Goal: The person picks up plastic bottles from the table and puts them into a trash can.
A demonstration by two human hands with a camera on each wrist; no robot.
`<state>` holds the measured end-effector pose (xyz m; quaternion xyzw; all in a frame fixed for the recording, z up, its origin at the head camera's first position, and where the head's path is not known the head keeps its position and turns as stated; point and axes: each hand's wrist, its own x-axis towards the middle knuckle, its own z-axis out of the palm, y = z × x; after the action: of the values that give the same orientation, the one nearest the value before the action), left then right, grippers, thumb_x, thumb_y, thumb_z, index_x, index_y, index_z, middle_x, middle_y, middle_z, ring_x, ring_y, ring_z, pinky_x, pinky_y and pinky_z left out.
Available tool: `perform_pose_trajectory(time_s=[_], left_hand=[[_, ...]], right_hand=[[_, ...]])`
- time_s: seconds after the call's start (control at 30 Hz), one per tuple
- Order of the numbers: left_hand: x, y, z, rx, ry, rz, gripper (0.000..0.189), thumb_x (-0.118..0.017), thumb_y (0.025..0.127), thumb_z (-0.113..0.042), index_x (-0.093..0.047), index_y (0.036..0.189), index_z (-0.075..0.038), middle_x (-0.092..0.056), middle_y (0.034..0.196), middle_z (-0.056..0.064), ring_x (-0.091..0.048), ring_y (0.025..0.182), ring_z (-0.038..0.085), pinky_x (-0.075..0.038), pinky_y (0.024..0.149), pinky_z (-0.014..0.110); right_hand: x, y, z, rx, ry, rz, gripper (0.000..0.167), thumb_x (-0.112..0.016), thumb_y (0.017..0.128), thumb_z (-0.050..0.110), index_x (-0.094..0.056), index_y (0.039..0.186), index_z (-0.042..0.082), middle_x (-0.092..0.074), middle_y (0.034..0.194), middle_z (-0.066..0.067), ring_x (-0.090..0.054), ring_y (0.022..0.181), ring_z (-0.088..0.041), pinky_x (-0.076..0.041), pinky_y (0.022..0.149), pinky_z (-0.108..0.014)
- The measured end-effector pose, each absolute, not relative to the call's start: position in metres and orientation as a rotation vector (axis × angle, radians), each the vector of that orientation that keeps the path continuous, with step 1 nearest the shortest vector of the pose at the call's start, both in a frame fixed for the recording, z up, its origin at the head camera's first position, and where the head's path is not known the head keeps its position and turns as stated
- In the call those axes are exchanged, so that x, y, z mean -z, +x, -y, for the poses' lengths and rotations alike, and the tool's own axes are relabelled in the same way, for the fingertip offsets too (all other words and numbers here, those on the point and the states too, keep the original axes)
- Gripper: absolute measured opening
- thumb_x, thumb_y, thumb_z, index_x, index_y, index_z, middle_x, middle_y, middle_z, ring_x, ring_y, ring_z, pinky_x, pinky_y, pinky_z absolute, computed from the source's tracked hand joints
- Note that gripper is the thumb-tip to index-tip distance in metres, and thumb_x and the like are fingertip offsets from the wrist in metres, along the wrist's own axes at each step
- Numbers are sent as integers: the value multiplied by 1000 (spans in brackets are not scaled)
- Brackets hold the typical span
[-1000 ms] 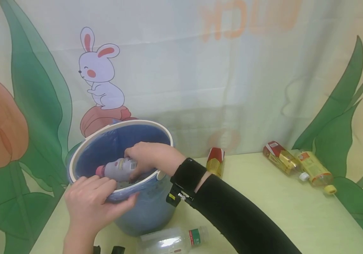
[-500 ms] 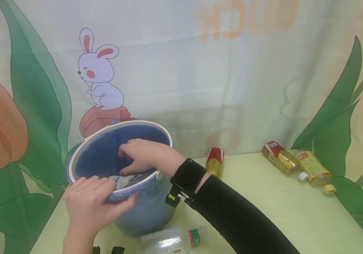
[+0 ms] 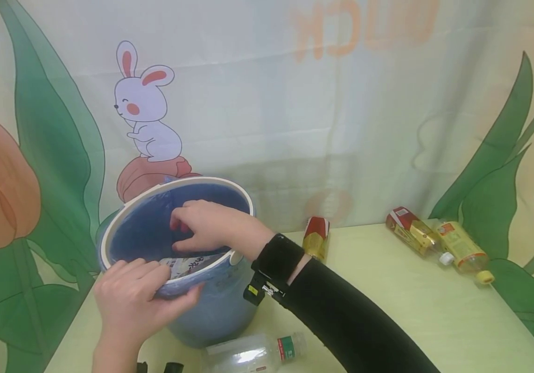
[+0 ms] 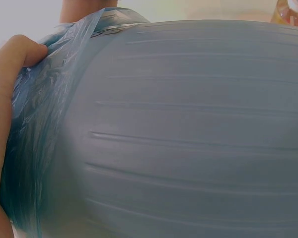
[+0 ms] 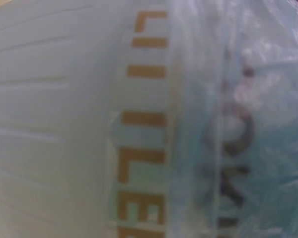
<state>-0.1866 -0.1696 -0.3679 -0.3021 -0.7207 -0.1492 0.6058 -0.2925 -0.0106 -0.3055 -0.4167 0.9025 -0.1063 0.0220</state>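
Observation:
A trash bin (image 3: 218,311) lined with a blue plastic bag (image 4: 44,99) stands tilted toward me in the head view. My left hand (image 3: 131,295) grips its near rim, fingers over the inside and thumb outside. Inside the bin's mouth is my right hand (image 3: 206,225), thumb and bent fingers apart with nothing between them. Below it, a pale printed surface (image 3: 187,265) shows just behind the near rim; the rest of the contents is hidden. The right wrist view shows only the bin wall (image 5: 49,109) and bag, blurred.
A clear bottle with a green label (image 3: 248,355) lies in front of the bin. One red-and-gold bottle (image 3: 316,238) lies behind my right forearm. Farther right, another red-and-gold bottle (image 3: 413,231) lies beside a yellow-labelled bottle (image 3: 464,248). A printed curtain (image 3: 267,103) hangs behind.
The pink-capped bottle that my right hand held has been let go into the bin and is out of sight. My right hand has shifted slightly left and up; my left hand stays put.

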Motion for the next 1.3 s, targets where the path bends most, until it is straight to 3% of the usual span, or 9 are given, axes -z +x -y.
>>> perform_pose_trajectory(time_s=[0.53, 0.7, 0.83, 1.0, 1.3], left_hand=[[368, -189, 170, 337, -706, 1654, 60, -65, 88, -58, -31, 58, -19, -27, 53, -7, -19, 46, 14, -14, 47, 31], [370, -190, 173, 326, -717, 1672, 60, -64, 89, -59, -32, 57, -19, -29, 53, -7, -20, 46, 13, -15, 47, 30], [371, -190, 175, 316, -729, 1694, 60, -62, 91, -60, -33, 58, -19, -30, 53, -8, -20, 46, 13, -16, 47, 31], [370, -189, 172, 327, -740, 1686, 59, -62, 91, -59, -33, 58, -20, -29, 54, -9, -19, 48, 12, -16, 47, 30], [368, -185, 165, 351, -710, 1648, 60, -64, 89, -58, -31, 59, -19, -24, 55, -10, -16, 50, 12, -13, 48, 30]], right_hand=[[302, -287, 3, 648, -1405, -2870, 33, -73, 104, 33, -70, 131, 15, -66, 121, 2, -62, 113, -9, -46, 100, -18], [300, -285, -3, 933, -1568, -2870, 28, -74, 102, 24, -72, 126, 10, -68, 123, -1, -68, 116, -14, -45, 103, -16], [296, -284, -20, 1193, -1590, -2842, 26, -75, 101, 18, -73, 123, 6, -69, 121, -6, -69, 113, -18, -49, 98, -19], [291, -289, -70, 1435, -1395, -2914, 25, -74, 100, 14, -74, 123, 5, -71, 119, -9, -67, 108, -22, -56, 88, -34], [301, -290, -172, 1621, -738, -3084, 30, -71, 104, 20, -69, 131, 6, -68, 127, -11, -67, 113, -25, -57, 95, -45]])
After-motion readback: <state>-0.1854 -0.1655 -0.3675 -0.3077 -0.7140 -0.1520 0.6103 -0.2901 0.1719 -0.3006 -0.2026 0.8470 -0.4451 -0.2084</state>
